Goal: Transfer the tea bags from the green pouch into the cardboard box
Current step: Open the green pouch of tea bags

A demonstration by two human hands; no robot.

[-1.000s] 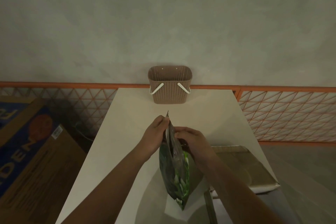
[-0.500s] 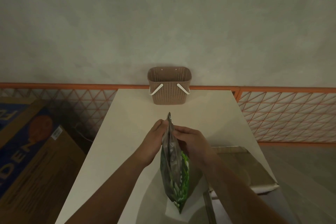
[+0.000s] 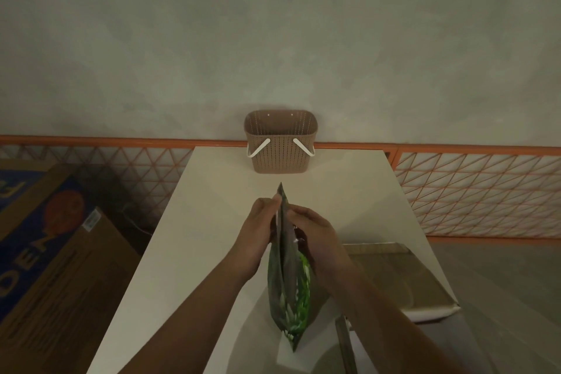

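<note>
Green pouch (image 3: pixel 288 279) stands edge-on above the near middle of the tabletop (image 3: pixel 212 222), its bottom corner low toward the near edge and its top seam pointing away. Both hands have it by the upper part: the left hand (image 3: pixel 258 228) pinches the left face near the seam, fingers curled on the foil, and the right hand (image 3: pixel 315 231) pinches the opposite face, so each grip is closed on the pouch. I cannot see any tea bags, nor whether the mouth is open yet. The cardboard box (image 3: pixel 403 276) lies at the near right corner of the tabletop, just beside the right forearm, flaps spread.

To my eye the step is parting the seam. It would go best with the two pinches kept close to the top edge and pulled evenly apart, the pouch held upright so nothing spills, then tipped toward the box.

At the far edge stands a brown basket (image 3: pixel 280 155) with white handles
</note>
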